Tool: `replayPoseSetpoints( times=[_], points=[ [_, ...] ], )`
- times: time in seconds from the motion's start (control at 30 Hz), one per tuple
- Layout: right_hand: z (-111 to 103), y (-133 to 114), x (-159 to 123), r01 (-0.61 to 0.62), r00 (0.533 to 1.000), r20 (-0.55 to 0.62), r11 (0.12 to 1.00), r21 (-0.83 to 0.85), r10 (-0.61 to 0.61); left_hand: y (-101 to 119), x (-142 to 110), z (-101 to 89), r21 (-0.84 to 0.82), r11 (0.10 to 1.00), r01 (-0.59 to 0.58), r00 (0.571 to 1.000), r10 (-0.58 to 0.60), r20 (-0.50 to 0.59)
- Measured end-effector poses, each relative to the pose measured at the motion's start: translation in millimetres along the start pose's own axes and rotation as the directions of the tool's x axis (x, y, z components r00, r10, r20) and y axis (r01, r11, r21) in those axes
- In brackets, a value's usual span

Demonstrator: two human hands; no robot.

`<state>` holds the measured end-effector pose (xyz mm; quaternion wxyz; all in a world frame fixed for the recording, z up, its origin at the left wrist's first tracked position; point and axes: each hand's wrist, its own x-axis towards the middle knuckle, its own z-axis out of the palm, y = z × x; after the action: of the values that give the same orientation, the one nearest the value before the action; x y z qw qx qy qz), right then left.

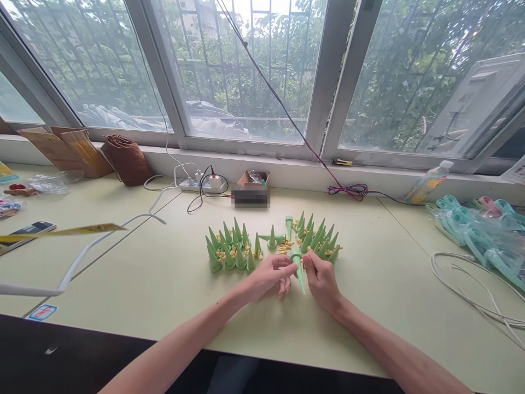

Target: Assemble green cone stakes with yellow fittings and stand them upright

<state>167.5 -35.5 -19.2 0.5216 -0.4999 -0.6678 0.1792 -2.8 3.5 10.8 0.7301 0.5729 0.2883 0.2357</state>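
Observation:
A green plastic cone spike [299, 273] with a wide collar hangs point down in my left hand [276, 273], its collar uppermost. My left thumb and fingers close on its side. Right beside the collar is my right hand [321, 276], curled into a pinch; whatever its fingertips hold is too small and hidden to name. Beyond the hands, several more green cones stand upright in a left group [229, 246] and a right group [318, 238], with small yellow pieces among them. Between the groups, one cone [272, 238] stands alone and another [289, 224] has its collar up.
Behind the cones are a small open carton [254, 178], a blurred dark box [250, 197] and a power strip [200, 185]. Bagged mint-green items [479, 235], white cable loops [471, 279] and a bottle [429, 183] lie right. A brown pouch [126, 160] and phone [30, 232] are left.

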Motion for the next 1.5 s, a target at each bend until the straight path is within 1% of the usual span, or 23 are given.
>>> replayPoseSetpoints(
  times=[0.13, 0.23, 0.4, 0.57, 0.73, 0.87, 1.0, 1.3, 1.43, 1.5],
  points=[
    [1.3, 1.8, -0.6, -0.022, 1.0, 0.014, 1.0, -0.007, 0.022, 1.1, -2.2, 1.5, 0.165, 0.98, -0.108, 0.992, 0.118, -0.053],
    [1.8, 2.3, -1.0, -0.034, 0.999, 0.026, 0.999, -0.01, 0.034, 1.5, -2.6, 2.3, 0.263, 0.955, -0.138, 0.984, 0.161, -0.07],
    [2.3, 2.0, -1.1, -0.031, 0.999, 0.018, 0.999, -0.016, 0.031, 1.1, -1.9, 4.4, 0.291, 0.942, -0.167, 0.973, 0.205, -0.108],
    [2.8, 1.8, -0.5, -0.031, 0.999, 0.011, 0.999, -0.022, 0.031, 0.9, -0.8, 5.2, 0.294, 0.937, -0.187, 0.969, 0.226, -0.104],
    [2.0, -1.4, 1.1, -0.046, 0.999, 0.021, 0.999, 0.004, 0.046, -0.8, 3.3, 4.8, 0.199, 0.962, -0.19, 0.972, 0.213, -0.102],
    [0.6, -6.9, 1.4, -0.028, 0.999, 0.04, 0.998, 0.062, 0.026, -2.5, 6.0, 3.8, 0.059, 0.986, -0.155, 0.98, 0.161, -0.116],
    [-0.3, -11.0, 1.3, -0.027, 0.999, 0.024, 0.993, 0.111, 0.024, -2.9, 6.2, 2.1, -0.039, 0.992, -0.124, 0.987, 0.119, -0.108],
    [-2.0, -12.3, 1.5, -0.036, 0.999, 0.02, 0.993, 0.113, 0.034, -2.3, 5.6, 2.3, -0.144, 0.986, -0.08, 0.994, 0.069, -0.082],
    [-2.1, -12.5, 1.8, -0.036, 0.999, 0.028, 0.992, 0.121, 0.033, 0.8, 4.4, 3.4, -0.147, 0.986, -0.079, 0.996, 0.073, -0.044],
    [-2.0, -12.4, 1.9, -0.033, 0.999, 0.027, 0.992, 0.119, 0.03, 2.4, 3.7, 4.3, -0.141, 0.987, -0.077, 0.996, 0.071, -0.044]
  ],
)
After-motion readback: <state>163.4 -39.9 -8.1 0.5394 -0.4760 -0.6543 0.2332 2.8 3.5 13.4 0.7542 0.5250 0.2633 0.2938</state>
